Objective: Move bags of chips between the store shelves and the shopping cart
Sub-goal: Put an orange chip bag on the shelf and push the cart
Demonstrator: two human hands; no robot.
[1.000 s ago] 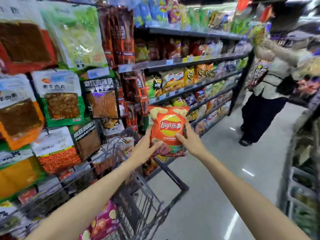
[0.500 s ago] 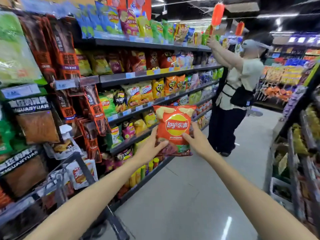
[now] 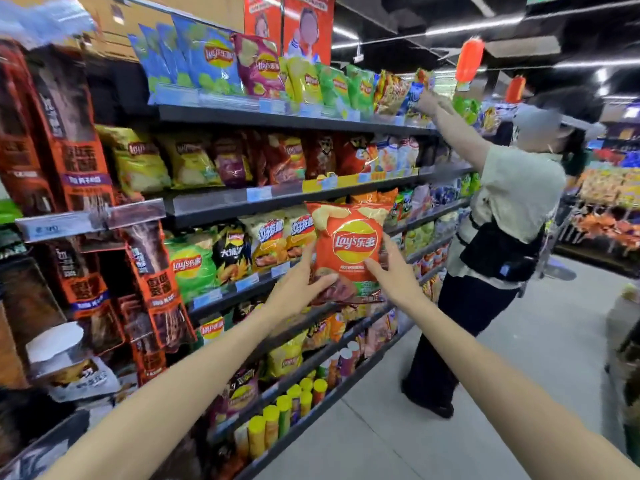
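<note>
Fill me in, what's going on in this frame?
A person in a store aisle holds an orange Lay's bag upright in both hands, left hand and right hand gripping its lower sides, in front of the chip shelves. Not shelved yet. Another shopper reaches to the top shelf further down the aisle.
</note>
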